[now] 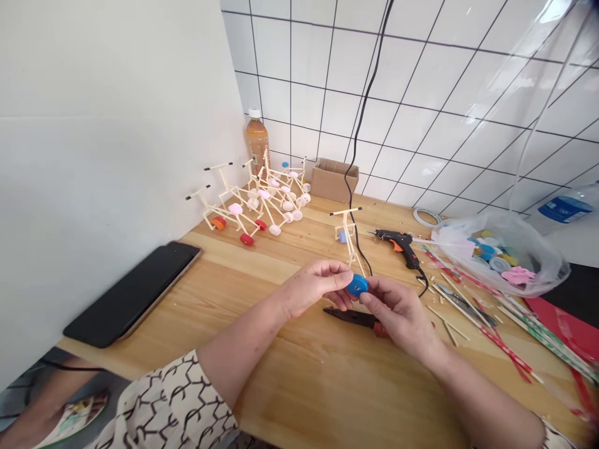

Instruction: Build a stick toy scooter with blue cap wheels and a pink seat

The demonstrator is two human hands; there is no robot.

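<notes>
- Both forearms reach in from the near side, the left hand (311, 288) and right hand (397, 315) meeting above the table, palms turned toward each other.
- The wooden table (299, 399) runs along a white tiled wall (397, 106). Pliers (350, 318) lie just below the hands, a glue gun (395, 244) sits beyond them, and stick-and-cap models (255, 199) crowd the far corner.
- Both grips are closed, pinching a blue bottle cap (357, 285) between them in mid-air, with an upright stick frame (347, 234) rising just behind it.
</notes>
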